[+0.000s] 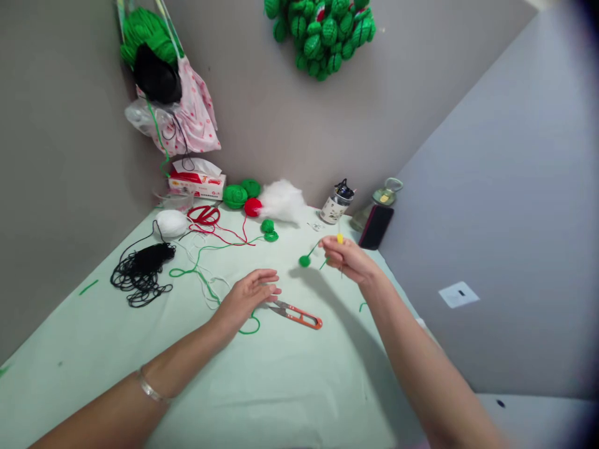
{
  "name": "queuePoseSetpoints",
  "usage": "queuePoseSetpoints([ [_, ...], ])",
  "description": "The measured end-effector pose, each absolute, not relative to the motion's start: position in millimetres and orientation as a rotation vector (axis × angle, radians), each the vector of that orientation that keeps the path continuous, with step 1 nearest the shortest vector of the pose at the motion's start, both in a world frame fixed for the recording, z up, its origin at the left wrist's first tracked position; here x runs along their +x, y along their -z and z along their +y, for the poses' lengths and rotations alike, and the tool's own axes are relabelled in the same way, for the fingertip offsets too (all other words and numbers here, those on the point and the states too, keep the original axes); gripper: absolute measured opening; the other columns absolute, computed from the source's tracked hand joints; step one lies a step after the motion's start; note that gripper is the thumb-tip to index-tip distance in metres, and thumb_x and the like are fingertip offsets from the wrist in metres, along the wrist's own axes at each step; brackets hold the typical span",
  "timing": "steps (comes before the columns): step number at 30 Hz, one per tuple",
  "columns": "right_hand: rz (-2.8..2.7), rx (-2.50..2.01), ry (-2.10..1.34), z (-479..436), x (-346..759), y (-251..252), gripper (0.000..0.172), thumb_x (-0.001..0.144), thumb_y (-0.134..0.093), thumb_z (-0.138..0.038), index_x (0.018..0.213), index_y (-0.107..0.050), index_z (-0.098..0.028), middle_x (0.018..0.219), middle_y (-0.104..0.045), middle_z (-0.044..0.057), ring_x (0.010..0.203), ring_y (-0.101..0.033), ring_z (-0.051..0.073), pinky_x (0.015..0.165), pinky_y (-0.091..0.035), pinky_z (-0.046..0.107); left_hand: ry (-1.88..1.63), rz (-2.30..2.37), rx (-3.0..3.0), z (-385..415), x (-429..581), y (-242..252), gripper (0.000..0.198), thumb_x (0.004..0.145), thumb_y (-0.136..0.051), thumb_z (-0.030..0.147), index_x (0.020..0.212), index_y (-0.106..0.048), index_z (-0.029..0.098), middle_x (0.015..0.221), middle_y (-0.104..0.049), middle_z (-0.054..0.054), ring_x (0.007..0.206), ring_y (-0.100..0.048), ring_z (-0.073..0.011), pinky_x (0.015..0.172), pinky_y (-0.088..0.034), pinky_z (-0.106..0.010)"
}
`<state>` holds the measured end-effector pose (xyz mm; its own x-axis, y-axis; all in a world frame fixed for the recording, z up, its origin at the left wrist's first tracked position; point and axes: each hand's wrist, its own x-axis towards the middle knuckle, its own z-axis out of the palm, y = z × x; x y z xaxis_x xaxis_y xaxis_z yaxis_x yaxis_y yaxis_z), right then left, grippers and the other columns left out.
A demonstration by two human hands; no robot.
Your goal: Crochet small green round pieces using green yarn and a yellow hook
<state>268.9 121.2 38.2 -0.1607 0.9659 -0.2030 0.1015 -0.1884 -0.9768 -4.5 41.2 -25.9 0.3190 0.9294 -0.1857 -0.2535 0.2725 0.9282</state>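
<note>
My right hand [349,257] is raised above the table, its fingers pinched on a thin tool with a yellow grip [340,238], which looks like a crochet hook. From the same fingers a strand of green yarn runs to a small round green crocheted piece [304,261] hanging at their left. My left hand [250,294] hovers low over the table with its fingers stretched out and nothing visible in them. Just beside its fingertips lie orange-handled thread snips [297,314]. Green yarn [251,325] loops under and around the left hand.
At the back stand green yarn balls [234,196], a red ball [253,207], white stuffing [283,201], a tissue box [197,185], a tin [335,207] and a phone [376,227]. Red scissors [204,216], a white ball [171,223] and black yarn [143,268] lie left.
</note>
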Motion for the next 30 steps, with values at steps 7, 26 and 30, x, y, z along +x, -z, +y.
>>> queuePoseSetpoints([
  [7, -1.313, -1.691, -0.962, 179, 316, -55, 0.032, 0.102, -0.065, -0.041, 0.122, -0.066, -0.016, 0.112, -0.071, 0.007, 0.090, -0.071, 0.018, 0.078, -0.063, 0.036, -0.912, 0.952, 0.977, 44, -7, 26, 0.033, 0.082, -0.080, 0.043, 0.101, -0.074, 0.017, 0.096, -0.078, -0.010, 0.099, -0.075, -0.0268, 0.094, -0.054, -0.038],
  [26, -2.269, -1.837, -0.504, 188, 270, -17, 0.006, 0.075, -0.081, -0.016, 0.079, -0.079, -0.021, 0.083, -0.076, 0.005, 0.071, -0.064, 0.018, 0.071, -0.042, 0.029, -0.830, 1.009, 0.902, 56, -12, 22, 0.021, 0.087, -0.073, 0.037, 0.098, -0.073, 0.020, 0.084, -0.075, -0.003, 0.089, -0.069, -0.0210, 0.087, -0.048, -0.033],
  [30, -2.243, -1.673, -0.693, 204, 269, -33, 0.010, 0.081, -0.076, -0.031, 0.078, -0.077, -0.021, 0.073, -0.073, 0.002, 0.065, -0.058, 0.015, 0.066, -0.042, 0.028, -0.843, 0.996, 0.876, 55, -10, 24, 0.017, 0.085, -0.077, 0.034, 0.094, -0.075, 0.020, 0.080, -0.076, -0.003, 0.085, -0.069, -0.0202, 0.084, -0.049, -0.032],
])
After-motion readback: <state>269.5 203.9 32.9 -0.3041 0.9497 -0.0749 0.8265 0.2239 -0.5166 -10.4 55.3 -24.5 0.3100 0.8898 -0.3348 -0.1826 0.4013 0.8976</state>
